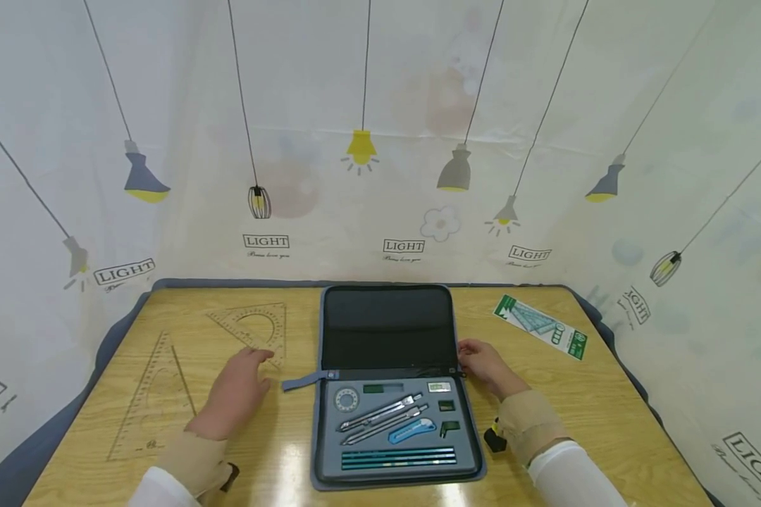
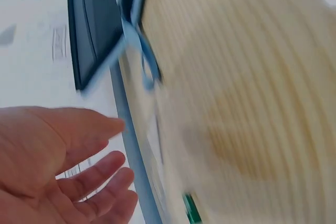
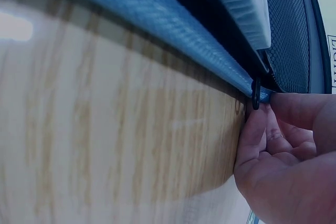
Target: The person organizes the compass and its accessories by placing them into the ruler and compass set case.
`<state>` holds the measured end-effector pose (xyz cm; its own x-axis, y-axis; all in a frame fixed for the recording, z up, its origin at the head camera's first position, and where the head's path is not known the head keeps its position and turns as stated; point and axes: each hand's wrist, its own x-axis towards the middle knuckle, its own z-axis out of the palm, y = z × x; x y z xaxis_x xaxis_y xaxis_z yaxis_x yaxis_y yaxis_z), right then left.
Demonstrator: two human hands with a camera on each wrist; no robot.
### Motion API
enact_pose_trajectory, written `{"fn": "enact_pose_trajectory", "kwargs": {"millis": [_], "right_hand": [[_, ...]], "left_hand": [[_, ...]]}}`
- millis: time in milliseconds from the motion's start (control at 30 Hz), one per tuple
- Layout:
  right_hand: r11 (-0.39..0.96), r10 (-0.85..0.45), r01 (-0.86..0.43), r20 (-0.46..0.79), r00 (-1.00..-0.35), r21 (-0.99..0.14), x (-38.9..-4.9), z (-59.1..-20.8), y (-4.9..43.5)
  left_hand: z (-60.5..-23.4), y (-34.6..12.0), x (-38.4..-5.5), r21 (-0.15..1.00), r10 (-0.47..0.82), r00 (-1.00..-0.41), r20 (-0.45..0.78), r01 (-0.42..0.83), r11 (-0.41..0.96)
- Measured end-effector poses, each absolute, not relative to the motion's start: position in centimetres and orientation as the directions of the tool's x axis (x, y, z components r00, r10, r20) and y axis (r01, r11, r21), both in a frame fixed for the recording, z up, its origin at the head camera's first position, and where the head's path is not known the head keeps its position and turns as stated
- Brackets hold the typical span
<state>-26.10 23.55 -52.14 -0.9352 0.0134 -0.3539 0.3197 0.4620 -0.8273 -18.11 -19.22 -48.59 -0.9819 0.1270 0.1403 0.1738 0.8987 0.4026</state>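
A blue-grey zip case (image 1: pixel 318 436) lies unfolded, its dark lid (image 1: pixel 388 327) laid back. Inside are two silver compasses (image 1: pixel 380 414), a blue utility knife (image 1: pixel 412 430), several green pencils (image 1: pixel 398 458) and a round white dial (image 1: pixel 346 399). At the hinge's right end, thumb and forefinger of my right hand (image 1: pixel 487 365) pinch at the black zipper pull (image 3: pixel 255 94); the exact contact is partly hidden. My left hand (image 1: pixel 237 387) hovers left of the case with loosely bent fingers, holding nothing. Near it is a clear set square (image 1: pixel 280 338); a fabric tab (image 1: pixel 301 382) sticks out from the case.
A second clear set square (image 1: pixel 176 380) lies at the table's left. A green and white printed packet (image 1: pixel 541 327) lies at the back right. The wooden table (image 1: pixel 609 422) ends at a printed curtain (image 1: pixel 393 176) behind.
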Motion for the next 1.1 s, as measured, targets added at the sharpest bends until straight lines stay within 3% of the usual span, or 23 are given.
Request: {"fn": "enact_pose_trajectory", "kwargs": {"millis": [467, 1100], "right_hand": [[0.447, 0.02, 0.329, -0.359, -0.933, -0.832, -26.2, -52.3, 23.6], [0.465, 0.037, 0.345, -0.372, -0.928, -0.815, -26.2, -52.2, 23.6]], "left_hand": [[-49.1, -24.6, -17.9, 0.417, -0.015, -0.994, -0.104, -0.057, 0.907], [-49.3, -24.6, -18.3, 0.44, -0.004, -0.995, -0.104, -0.049, 0.897]]}}
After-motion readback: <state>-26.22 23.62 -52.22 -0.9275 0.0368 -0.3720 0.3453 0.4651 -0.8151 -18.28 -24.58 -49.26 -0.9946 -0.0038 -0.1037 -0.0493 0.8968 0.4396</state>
